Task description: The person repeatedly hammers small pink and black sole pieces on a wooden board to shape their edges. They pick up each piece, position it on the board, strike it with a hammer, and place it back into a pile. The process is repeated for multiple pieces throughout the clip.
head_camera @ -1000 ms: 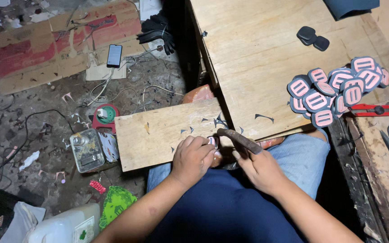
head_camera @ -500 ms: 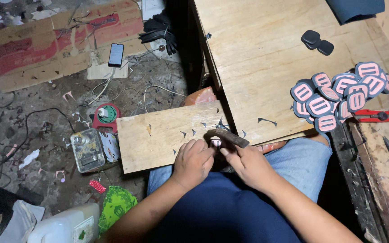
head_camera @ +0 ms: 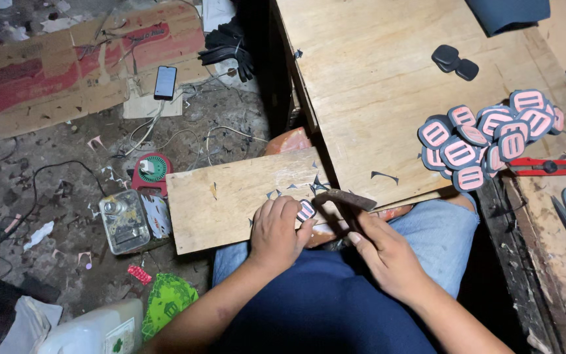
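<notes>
Small board (head_camera: 230, 200) lies across the lap, its right end touching the workbench (head_camera: 388, 85) near edge. Left hand (head_camera: 275, 233) sits at the board's near edge, fingers curled, pinching a small pink-and-dark patch (head_camera: 306, 210) against the wood. Right hand (head_camera: 388, 252) is closed around the handle of a hammer (head_camera: 345, 198); the hammer head sits just right of the patch, at the board's right end. A pile of similar patches (head_camera: 486, 134) rests at the workbench's right edge, red cutter (head_camera: 548, 166) beside it. No containers on either surface.
</notes>
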Tool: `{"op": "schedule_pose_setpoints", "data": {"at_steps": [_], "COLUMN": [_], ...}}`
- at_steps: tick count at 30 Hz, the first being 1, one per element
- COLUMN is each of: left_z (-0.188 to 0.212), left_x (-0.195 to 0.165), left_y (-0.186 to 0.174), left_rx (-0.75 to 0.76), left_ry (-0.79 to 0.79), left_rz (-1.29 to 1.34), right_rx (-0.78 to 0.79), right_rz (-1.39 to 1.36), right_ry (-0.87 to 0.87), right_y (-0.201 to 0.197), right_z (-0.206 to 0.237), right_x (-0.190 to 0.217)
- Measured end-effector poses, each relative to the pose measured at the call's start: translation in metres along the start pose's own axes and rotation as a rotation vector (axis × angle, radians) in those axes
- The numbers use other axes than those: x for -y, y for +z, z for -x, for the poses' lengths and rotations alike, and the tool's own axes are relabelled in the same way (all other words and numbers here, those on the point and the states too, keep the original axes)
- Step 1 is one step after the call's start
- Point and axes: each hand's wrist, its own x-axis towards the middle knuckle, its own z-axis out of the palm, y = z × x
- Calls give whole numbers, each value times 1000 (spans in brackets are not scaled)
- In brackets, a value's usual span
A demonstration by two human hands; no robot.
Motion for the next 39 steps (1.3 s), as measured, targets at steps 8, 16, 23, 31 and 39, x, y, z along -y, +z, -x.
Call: {"op": "schedule_pose_setpoints", "data": {"at_steps": [8, 16, 23, 31, 39], "left_z": [-6, -5, -6, -9, -16], "left_x": [-4, 3, 4, -2, -6], "left_y": [-5, -21, -8, 4, -12], "left_rx": [34, 99, 79, 51, 49], "left_ry": [-31, -27, -25, -47, -6], "left_rz": [17, 76, 30, -1, 50], "right_rx": [102, -34, -36, -99, 39], "right_rz": [-42, -13, -9, -4, -96], "right_ry": [87, 90, -6, -43, 206], "right_y": [23, 17, 21, 22, 22], "right_z": [-12, 0, -1, 3, -1], "right_x": [-6, -13, -11, -14, -28]}}
